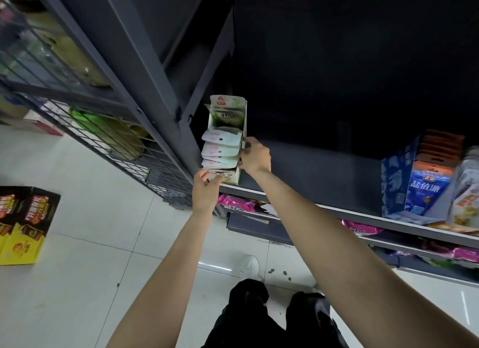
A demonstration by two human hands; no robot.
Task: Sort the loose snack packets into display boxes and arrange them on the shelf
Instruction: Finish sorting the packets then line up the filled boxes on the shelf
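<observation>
Green-white display box (225, 140) w/ packets (220, 150) sits at shelf (311, 166) far-left end, long axis running front-to-back. Left hand (206, 189) fingers curl on front end; right hand (255, 156) fingers pinch right wall. Both touching; box lies ahead of left, left of right.

Head camera looks down, close over shelf (337, 207).

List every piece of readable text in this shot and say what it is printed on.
"盐值派": front of the blue display box on the shelf.
Green-and-white display box, its packets: print too blurred.
Black-and-yellow carton on the floor: large characters, blurred, unreadable.
</observation>
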